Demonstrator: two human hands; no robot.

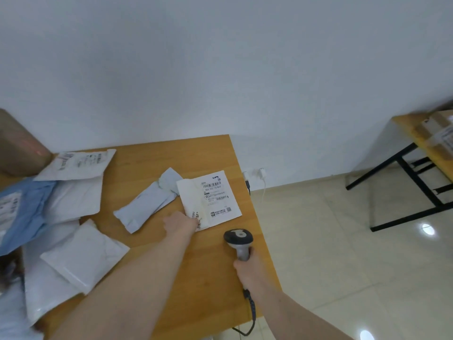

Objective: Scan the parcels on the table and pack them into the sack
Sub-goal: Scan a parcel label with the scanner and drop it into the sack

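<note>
We look down on a wooden table (152,165) that fills the lower left and centre of the frame, set against a plain white wall (220,69). Pale glossy floor tiles (331,253) spread to the lower right, and at the right edge a second table (411,128) on black legs is cut off, carrying a taped carton (438,133) we see only in part.

At the left edge a brown rounded shape (19,143) is blurred and cropped; we cannot tell what it is. A heap of white and blue mailers (49,204) runs out of the frame at lower left, their labels too smeared to read.

Our left hand (180,223) grips the near corner of a white parcel (208,200) lying flat near the centre of the frame, by the table's right edge; its fingers are hidden beneath the hand. The parcel shows a printed label with barcodes, face up, and overlaps one end of a pale blue-grey mailer (149,204) beside it.

Our right hand (250,268) is wrapped around the handle of a grey scanner (238,238), head toward the parcel, its cable trailing off the table's edge.
</note>
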